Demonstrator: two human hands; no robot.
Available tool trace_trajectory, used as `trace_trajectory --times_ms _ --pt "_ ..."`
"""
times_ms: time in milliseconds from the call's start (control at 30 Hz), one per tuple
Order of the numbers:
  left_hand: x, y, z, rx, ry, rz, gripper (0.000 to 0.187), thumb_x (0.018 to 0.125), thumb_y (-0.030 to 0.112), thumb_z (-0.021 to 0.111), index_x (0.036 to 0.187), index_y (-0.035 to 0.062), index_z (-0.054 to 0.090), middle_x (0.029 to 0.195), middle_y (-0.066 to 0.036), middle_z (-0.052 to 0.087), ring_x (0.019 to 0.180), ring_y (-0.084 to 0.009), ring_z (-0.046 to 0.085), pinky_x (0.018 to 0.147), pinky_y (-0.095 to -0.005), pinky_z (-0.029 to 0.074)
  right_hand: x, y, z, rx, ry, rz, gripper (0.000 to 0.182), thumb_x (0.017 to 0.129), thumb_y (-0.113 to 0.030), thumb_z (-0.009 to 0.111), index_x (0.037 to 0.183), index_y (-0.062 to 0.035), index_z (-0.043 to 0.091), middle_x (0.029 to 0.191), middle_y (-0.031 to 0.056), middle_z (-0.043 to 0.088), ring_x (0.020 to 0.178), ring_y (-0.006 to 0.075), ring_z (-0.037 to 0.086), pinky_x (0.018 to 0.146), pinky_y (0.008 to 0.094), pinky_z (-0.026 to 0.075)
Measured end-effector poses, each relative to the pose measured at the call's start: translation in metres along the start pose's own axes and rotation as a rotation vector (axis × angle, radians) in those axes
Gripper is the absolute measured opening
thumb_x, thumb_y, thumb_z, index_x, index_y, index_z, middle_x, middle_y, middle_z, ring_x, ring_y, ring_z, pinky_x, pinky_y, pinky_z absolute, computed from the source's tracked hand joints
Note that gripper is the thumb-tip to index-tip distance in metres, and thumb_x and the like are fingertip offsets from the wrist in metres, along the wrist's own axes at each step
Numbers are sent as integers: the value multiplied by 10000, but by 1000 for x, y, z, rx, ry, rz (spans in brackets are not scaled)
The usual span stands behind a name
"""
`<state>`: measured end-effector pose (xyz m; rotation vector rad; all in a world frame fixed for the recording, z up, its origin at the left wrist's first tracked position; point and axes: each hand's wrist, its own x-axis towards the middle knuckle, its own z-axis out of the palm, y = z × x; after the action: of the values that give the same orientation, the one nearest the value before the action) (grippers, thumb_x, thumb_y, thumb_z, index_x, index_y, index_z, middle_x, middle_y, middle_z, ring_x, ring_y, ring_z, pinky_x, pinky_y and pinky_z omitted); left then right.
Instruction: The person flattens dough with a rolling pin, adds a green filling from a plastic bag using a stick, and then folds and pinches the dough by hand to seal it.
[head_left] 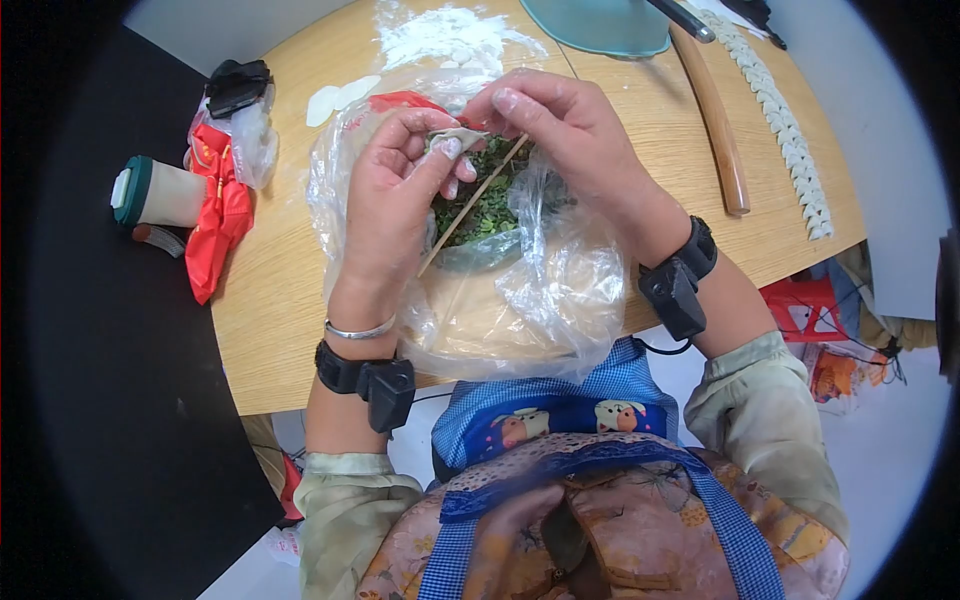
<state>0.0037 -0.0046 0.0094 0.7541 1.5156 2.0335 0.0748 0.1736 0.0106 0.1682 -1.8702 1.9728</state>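
Observation:
My left hand (405, 170) pinches a small folded dumpling (458, 138) between thumb and fingers, over a plastic bag. Right beside it, my right hand (550, 115) has its thumb and fingers closed near the dumpling's edge; whatever lies between those fingertips is too small to make out. Below both hands, chopped green filling (490, 205) sits in the clear plastic bag (560, 290). A thin wooden stick (462, 222) lies slantwise across the filling. White flour shows on my fingers.
White flour (450, 38) and pale dough rounds (335, 98) lie at the back. A rolling pin (712, 125), a long row of dumplings (780, 120) and a teal lid (600, 22) are on the right. A green-lidded jar (165, 192) and red bag (218, 215) stand left.

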Motion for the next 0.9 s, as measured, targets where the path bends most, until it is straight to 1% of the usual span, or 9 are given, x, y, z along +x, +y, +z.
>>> trace_trajectory --times_ms 133,333,400,433,533,600,733,800,900 --pt "0 1 1 -29 -19 -32 167 967 47 617 1124 26 564 990 -57 675 788 -65 605 663 -187 461 1 2 -4 34 -14 -10 181 918 -157 704 1019 -8 708 895 32 702 820 83 625 767 244 510" --pt "-1 -1 -1 52 -29 -4 179 962 41 625 1129 34 562 991 -41 659 799 -64 620 664 -177 468 -1 8 -1 -127 -113 -34 131 897 -126 711 969 -18 698 874 22 691 796 85 626 745 246 513" --pt "-2 -1 1 83 -22 -3 188 962 46 628 1139 46 565 976 -26 656 785 -60 614 653 -176 451 -2 7 -3 -222 -154 -21 113 912 -102 709 992 -27 684 1004 19 661 916 80 621 802 233 487" --pt "-2 0 3 115 -17 -1 198 962 51 632 1149 58 567 962 -11 654 770 -55 608 643 -175 433 -2 7 -3 -222 -155 -20 113 912 -102 709 992 -27 684 1004 19 661 916 80 621 802 233 487" --pt "-3 2 6 115 -1 -7 195 963 53 632 1146 55 565 969 -13 652 781 -58 611 650 -177 438 -2 8 -2 -254 -128 -34 116 905 -105 717 987 -29 687 999 18 661 904 74 614 799 226 483" --pt "-2 1 4 101 6 13 191 960 37 627 1138 42 557 980 -22 650 790 -61 621 650 -175 458 -2 10 1 -214 -8 -74 121 854 -106 731 943 -28 705 842 15 684 753 72 608 697 234 495" --pt "-2 -1 2 91 17 48 193 955 14 620 1133 27 547 994 -33 648 805 -63 632 650 -174 481 -2 6 1 -194 -31 -80 117 852 -101 729 943 -30 708 834 6 684 755 72 608 695 233 494" --pt "-3 1 4 123 16 35 199 950 4 620 1132 24 544 1001 -40 645 812 -68 633 661 -180 491 -3 3 -1 -264 -109 -5 145 896 -87 711 1021 -21 679 1043 30 668 884 70 606 808 230 490" --pt "-3 2 5 161 10 19 211 939 -23 616 1131 16 537 1026 -56 634 840 -80 636 686 -193 512 -3 3 -3 -250 -122 26 134 905 -82 705 1016 -15 671 1042 26 665 903 78 610 838 242 497"
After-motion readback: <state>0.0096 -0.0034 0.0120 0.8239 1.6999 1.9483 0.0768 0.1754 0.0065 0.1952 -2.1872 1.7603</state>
